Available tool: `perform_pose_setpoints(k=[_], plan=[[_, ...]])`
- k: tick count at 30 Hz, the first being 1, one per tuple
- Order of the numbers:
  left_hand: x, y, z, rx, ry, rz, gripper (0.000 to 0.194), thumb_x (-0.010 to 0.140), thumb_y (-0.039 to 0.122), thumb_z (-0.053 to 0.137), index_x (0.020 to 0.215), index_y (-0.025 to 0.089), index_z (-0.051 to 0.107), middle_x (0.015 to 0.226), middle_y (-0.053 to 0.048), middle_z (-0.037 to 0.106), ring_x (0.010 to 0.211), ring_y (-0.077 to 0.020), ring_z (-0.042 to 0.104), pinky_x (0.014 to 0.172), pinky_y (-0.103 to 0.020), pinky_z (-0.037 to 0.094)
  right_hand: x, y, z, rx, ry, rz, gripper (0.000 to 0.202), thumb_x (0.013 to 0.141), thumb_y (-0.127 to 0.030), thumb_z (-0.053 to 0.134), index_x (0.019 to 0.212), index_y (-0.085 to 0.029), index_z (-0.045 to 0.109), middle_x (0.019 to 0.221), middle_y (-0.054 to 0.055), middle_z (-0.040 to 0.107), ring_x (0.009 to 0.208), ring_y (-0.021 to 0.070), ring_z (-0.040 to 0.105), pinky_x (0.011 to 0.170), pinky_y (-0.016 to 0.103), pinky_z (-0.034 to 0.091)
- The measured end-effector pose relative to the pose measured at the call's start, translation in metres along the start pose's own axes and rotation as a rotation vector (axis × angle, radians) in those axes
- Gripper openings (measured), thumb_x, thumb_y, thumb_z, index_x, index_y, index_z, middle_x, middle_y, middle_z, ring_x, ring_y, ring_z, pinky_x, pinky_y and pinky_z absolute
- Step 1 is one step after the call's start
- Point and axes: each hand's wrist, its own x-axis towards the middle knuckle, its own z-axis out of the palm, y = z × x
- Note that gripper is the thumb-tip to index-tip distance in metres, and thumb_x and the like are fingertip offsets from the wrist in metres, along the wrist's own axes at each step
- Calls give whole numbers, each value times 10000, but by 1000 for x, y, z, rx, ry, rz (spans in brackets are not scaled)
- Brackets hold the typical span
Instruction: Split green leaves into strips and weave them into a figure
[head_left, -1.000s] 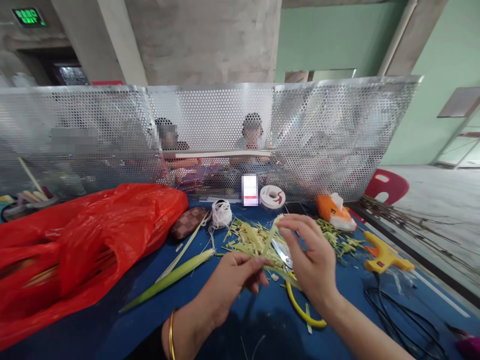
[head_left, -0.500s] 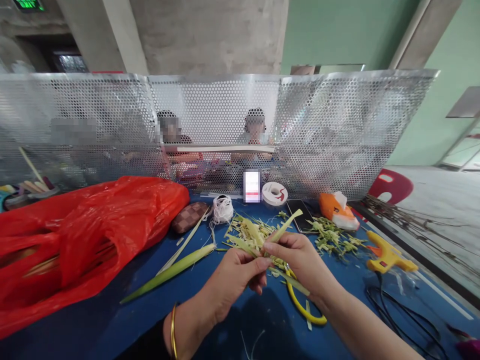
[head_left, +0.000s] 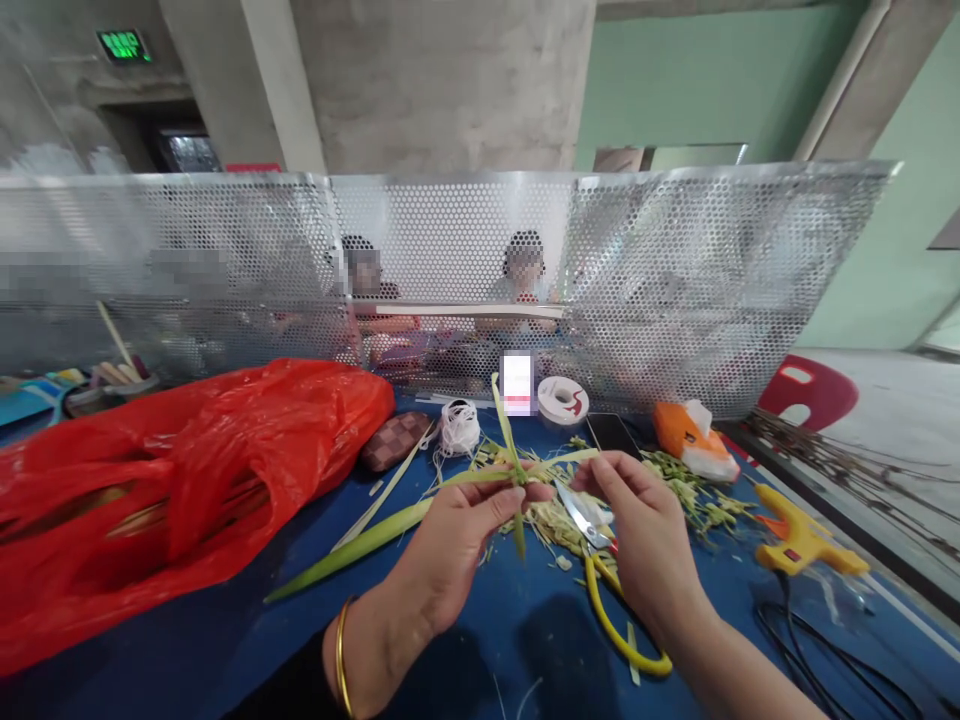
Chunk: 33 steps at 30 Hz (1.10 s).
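Pinched between the thumb and fingers of my left hand (head_left: 469, 535) is the crossing point of some pale green leaf strips (head_left: 517, 468). One strip stands up, one points down and others reach sideways. My right hand (head_left: 649, 530) grips the tip of the strip that runs out to the right. Below and partly behind the right hand lie yellow-handled scissors (head_left: 609, 610), blades pointing up and left. Leaf scraps (head_left: 559, 525) are heaped beneath both hands. A long pointed green leaf (head_left: 352, 550) lies to the left of my left hand.
A red plastic bag (head_left: 225, 430) fills the left side. Behind the hands are white string (head_left: 459, 430), a checkered pouch (head_left: 394, 443), a ribbon spool (head_left: 562, 400), a phone (head_left: 516, 385) and tissues (head_left: 694, 440). A yellow glue gun (head_left: 802, 540) lies right. People sit beyond the perforated screen (head_left: 450, 230).
My right hand has moved right, drawing a strip out sideways. The strips now spread in a cross at my left fingers, and more of the scissors shows. The view has shifted slightly.
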Motion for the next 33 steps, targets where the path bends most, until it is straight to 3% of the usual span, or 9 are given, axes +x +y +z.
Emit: perform_pose_setpoints(k=[3, 5, 7, 12, 15, 22, 33], plan=[[-3, 3, 1, -16, -1, 76, 238, 734, 248, 767, 954, 157, 771, 990, -84, 753, 1033, -216, 640, 1005, -331, 407, -13, -2, 8, -69, -216, -32, 306, 821, -442, 635, 664, -181, 651, 700, 26, 652, 721, 185, 581, 706, 280, 453], [-4, 2, 2, -39, 6, 75, 249, 719, 244, 781, 956, 169, 773, 956, -74, 757, 993, -210, 653, 992, -332, 415, -23, -5, 14, -86, -357, -69, 268, 802, -419, 663, 689, -177, 685, 760, 39, 675, 774, 202, 601, 747, 290, 468], [-5, -1, 4, -68, -5, 29, 250, 706, 250, 792, 944, 177, 776, 869, -62, 757, 895, -198, 671, 944, -335, 445, -32, -7, 19, -100, -417, -87, 219, 774, -386, 696, 700, -180, 709, 772, 36, 680, 796, 209, 606, 784, 297, 472], [-5, -5, 4, 10, -73, 51, 193, 748, 263, 756, 918, 174, 782, 811, -50, 728, 772, -143, 620, 743, -242, 466, -41, -6, 22, -62, -381, -69, 256, 797, -374, 660, 628, -188, 710, 696, 24, 645, 752, 191, 596, 743, 267, 487], [-4, -4, 2, 80, -103, 86, 184, 782, 262, 722, 940, 185, 778, 792, -38, 698, 679, -117, 556, 574, -206, 400, -42, -3, 22, -64, -399, -81, 268, 815, -354, 639, 615, -193, 717, 707, 27, 642, 740, 180, 594, 689, 239, 487], [-5, -1, 2, 90, -106, 83, 126, 781, 248, 710, 866, 187, 782, 764, -43, 674, 695, -137, 545, 541, -210, 379, -42, 0, 20, -137, -449, -223, 260, 855, -271, 610, 622, -198, 698, 707, 11, 630, 711, 151, 582, 667, 210, 474], [-6, 1, 5, 72, -46, 10, 144, 724, 294, 744, 787, 166, 756, 726, -35, 626, 629, -129, 510, 492, -214, 356, -47, 0, 22, -272, -460, -306, 270, 890, -262, 553, 658, -196, 674, 756, 34, 648, 787, 183, 633, 731, 259, 513]])
